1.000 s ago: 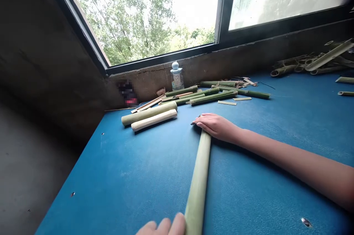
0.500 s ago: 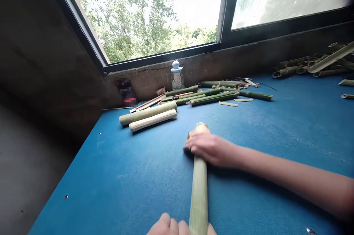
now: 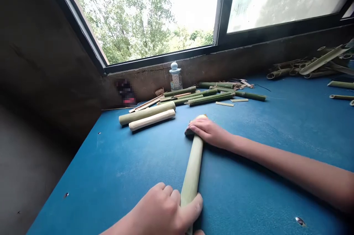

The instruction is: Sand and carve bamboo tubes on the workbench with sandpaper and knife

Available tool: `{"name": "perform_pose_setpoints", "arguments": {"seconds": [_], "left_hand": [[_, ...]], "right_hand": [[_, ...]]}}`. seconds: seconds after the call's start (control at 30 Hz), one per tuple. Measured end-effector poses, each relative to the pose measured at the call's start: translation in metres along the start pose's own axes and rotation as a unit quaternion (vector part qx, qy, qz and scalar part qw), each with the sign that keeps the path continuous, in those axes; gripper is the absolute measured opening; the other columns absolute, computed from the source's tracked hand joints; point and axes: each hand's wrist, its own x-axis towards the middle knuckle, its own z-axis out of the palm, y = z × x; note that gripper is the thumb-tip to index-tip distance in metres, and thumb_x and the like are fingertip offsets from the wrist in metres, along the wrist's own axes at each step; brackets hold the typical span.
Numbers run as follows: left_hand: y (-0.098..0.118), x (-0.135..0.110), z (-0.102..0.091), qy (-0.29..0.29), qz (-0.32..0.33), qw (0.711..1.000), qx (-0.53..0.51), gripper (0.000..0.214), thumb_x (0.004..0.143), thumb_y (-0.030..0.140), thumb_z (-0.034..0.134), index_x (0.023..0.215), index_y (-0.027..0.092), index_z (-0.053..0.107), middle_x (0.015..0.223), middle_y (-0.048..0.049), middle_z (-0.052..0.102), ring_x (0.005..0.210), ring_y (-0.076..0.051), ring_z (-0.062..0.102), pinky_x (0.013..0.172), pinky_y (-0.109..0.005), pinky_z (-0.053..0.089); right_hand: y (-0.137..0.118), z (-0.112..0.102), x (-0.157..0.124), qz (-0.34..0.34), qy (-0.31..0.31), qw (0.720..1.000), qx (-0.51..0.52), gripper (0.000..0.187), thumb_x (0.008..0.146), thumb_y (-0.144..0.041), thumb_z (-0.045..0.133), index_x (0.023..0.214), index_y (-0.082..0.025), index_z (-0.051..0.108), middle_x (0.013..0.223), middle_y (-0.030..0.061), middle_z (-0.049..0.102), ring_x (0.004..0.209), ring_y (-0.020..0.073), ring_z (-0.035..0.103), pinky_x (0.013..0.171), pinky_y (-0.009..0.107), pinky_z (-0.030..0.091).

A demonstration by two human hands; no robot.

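Observation:
A long pale green bamboo pole [image 3: 193, 165] lies on the blue table [image 3: 249, 124], pointing away from me. My left hand [image 3: 163, 213] is wrapped round its near end at the bottom of the view. My right hand [image 3: 206, 131] lies over the pole near its far end, fingers curled and pressed down on it. Whether a small tool is under those fingers I cannot make out.
Two short bamboo pieces [image 3: 148, 114] lie left of the far end. Several thin green bamboo sticks [image 3: 212, 95] and a small bottle [image 3: 176, 76] sit by the window wall. More cut bamboo [image 3: 312, 67] is piled far right. The table's left edge drops off.
My right hand slid back along the pole toward me, then out again to its far end. My left hand has come up into view and closed round the near end.

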Motion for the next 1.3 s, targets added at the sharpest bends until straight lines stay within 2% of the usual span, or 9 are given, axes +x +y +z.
{"name": "perform_pose_setpoints", "arguments": {"seconds": [0.1, 0.27, 0.37, 0.57, 0.8, 0.9, 1.07, 1.23, 1.3], "left_hand": [[-0.002, 0.0, 0.0, 0.009, 0.004, 1.0, -0.013, 0.046, 0.097, 0.054, 0.031, 0.113, 0.022, 0.059, 0.053, 0.0002, 0.054, 0.041, -0.019, 0.048, 0.042, -0.032, 0.033], [-0.007, 0.003, -0.003, 0.011, 0.008, 0.998, -0.059, 0.046, 0.1, 0.051, 0.024, 0.1, 0.022, 0.06, 0.059, -0.0007, 0.058, 0.048, -0.019, 0.055, 0.044, -0.032, 0.034], [-0.006, 0.001, -0.001, -0.009, 0.011, 0.998, -0.056, 0.05, 0.099, 0.055, 0.024, 0.111, 0.021, 0.058, 0.054, 0.0009, 0.055, 0.042, -0.018, 0.05, 0.044, -0.032, 0.031], [-0.009, -0.001, 0.002, -0.041, 0.004, 0.996, -0.084, 0.051, 0.098, 0.058, 0.026, 0.118, 0.021, 0.055, 0.056, 0.0009, 0.057, 0.043, -0.018, 0.053, 0.045, -0.032, 0.031], [-0.011, 0.003, -0.001, -0.033, 0.019, 0.997, -0.06, 0.039, 0.101, 0.047, 0.03, 0.109, 0.021, 0.057, 0.053, 0.0024, 0.053, 0.041, -0.017, 0.049, 0.043, -0.032, 0.027], [-0.011, 0.005, -0.002, -0.045, 0.023, 0.998, -0.044, 0.029, 0.099, 0.035, 0.035, 0.111, 0.021, 0.057, 0.053, 0.0031, 0.052, 0.04, -0.017, 0.047, 0.041, -0.032, 0.027], [-0.009, 0.012, 0.0, -0.048, -0.008, 0.995, -0.087, 0.047, 0.095, 0.058, 0.033, 0.115, 0.022, 0.056, 0.054, 0.0029, 0.055, 0.041, -0.018, 0.051, 0.041, -0.034, 0.03], [-0.005, 0.017, -0.001, -0.046, 0.001, 0.995, -0.086, 0.04, 0.09, 0.056, 0.046, 0.109, 0.023, 0.058, 0.061, 0.002, 0.061, 0.049, -0.019, 0.059, 0.042, -0.034, 0.035], [0.001, 0.018, -0.004, -0.044, -0.011, 0.997, -0.057, 0.039, 0.089, 0.052, 0.048, 0.112, 0.022, 0.059, 0.063, 0.001, 0.062, 0.049, -0.02, 0.058, 0.042, -0.034, 0.037]], "right_hand": [[-0.02, 0.008, -0.004, 0.009, -0.017, 1.0, 0.003, 0.032, 0.102, -0.032, 0.044, 0.097, -0.022, 0.074, 0.102, 0.0051, 0.078, 0.112, 0.0249, 0.063, 0.104, 0.043, 0.041], [-0.066, 0.024, -0.02, -0.139, -0.11, 0.98, 0.087, 0.029, 0.101, -0.032, 0.047, 0.114, -0.02, 0.07, 0.113, 0.0063, 0.076, 0.114, 0.0183, 0.064, 0.105, 0.035, 0.039], [-0.029, 0.008, -0.012, -0.153, -0.119, 0.978, 0.072, 0.028, 0.101, -0.03, 0.048, 0.111, -0.019, 0.072, 0.112, 0.0072, 0.076, 0.111, 0.0173, 0.067, 0.101, 0.033, 0.043], [0.053, -0.021, 0.003, -0.042, -0.045, 0.998, 0.031, 0.038, 0.105, -0.032, 0.039, 0.111, -0.017, 0.074, 0.113, 0.0109, 0.075, 0.114, 0.0228, 0.064, 0.106, 0.045, 0.041], [-0.025, 0.001, -0.012, -0.095, -0.119, 0.98, 0.132, 0.031, 0.103, -0.028, 0.045, 0.12, -0.02, 0.071, 0.121, 0.0046, 0.074, 0.126, 0.018, 0.059, 0.115, 0.036, 0.038], [-0.017, -0.005, -0.01, -0.135, -0.144, 0.965, 0.171, 0.035, 0.104, -0.032, 0.042, 0.121, -0.019, 0.07, 0.117, 0.0055, 0.075, 0.121, 0.0172, 0.063, 0.111, 0.033, 0.041], [0.023, -0.023, -0.001, -0.054, -0.053, 0.991, 0.112, 0.04, 0.105, -0.037, 0.039, 0.113, -0.017, 0.073, 0.114, 0.0114, 0.075, 0.117, 0.0217, 0.062, 0.108, 0.04, 0.04], [-0.036, 0.0, -0.018, -0.151, -0.161, 0.963, 0.152, 0.03, 0.103, -0.032, 0.047, 0.119, -0.022, 0.07, 0.119, 0.0036, 0.074, 0.12, 0.0158, 0.062, 0.112, 0.031, 0.033], [-0.036, 0.002, -0.021, -0.167, -0.16, 0.963, 0.136, 0.031, 0.103, -0.034, 0.046, 0.119, -0.021, 0.07, 0.118, 0.0031, 0.074, 0.118, 0.0151, 0.063, 0.11, 0.029, 0.037]]}}
